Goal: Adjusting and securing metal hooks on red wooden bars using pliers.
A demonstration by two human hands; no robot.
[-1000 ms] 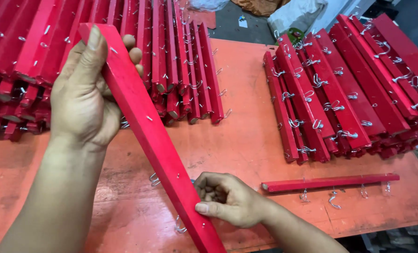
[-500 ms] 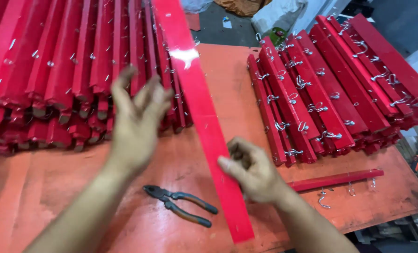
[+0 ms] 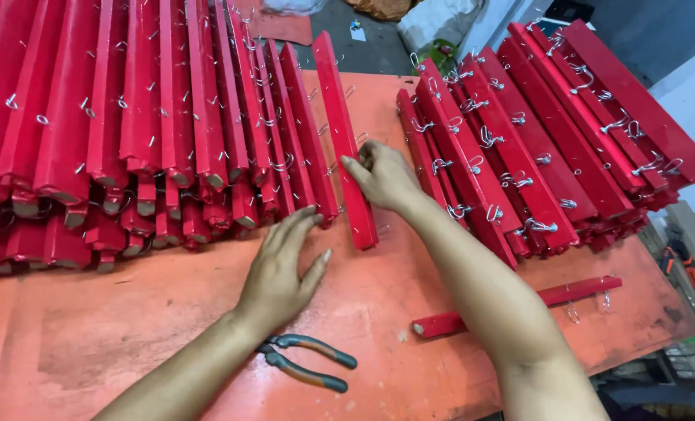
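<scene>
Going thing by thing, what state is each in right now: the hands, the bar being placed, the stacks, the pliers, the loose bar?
Left hand: open, flat on the table, fingertips by the left stack.
Right hand: on the red bar's side; grip unclear.
Red bar: lying flat at the left stack's right edge.
Left stack: bars overlapping, hooks attached.
Right stack: bars leaning, hooks attached.
Pliers: lying closed, untouched.
Loose bar: lying alone near the table edge.

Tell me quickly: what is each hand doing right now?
Left hand: open, flat on the orange table, fingertips near the red bars.
Right hand: fingers curled against the red bar; grip cannot be told.
</scene>
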